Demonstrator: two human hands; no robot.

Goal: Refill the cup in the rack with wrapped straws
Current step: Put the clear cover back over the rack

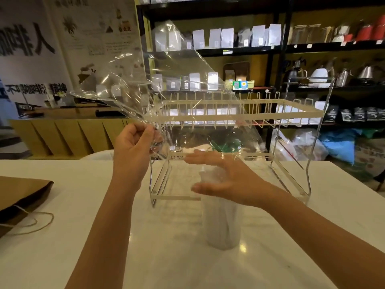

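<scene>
Head-camera view: left hand (133, 142) pinches a clear plastic bag (166, 84) at 11 o'clock; right hand (225, 180), fingers spread, hovers over the white straw bundle (221, 224) before a wire rack (239, 113) on a white table (104, 236); wall lettering blurred.

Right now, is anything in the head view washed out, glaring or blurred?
Head view: the clear plastic bag throws glare streaks over the shelves; the white straw bundle blends into the bright table; the right hand looks slightly motion-blurred; the edges bow.
</scene>
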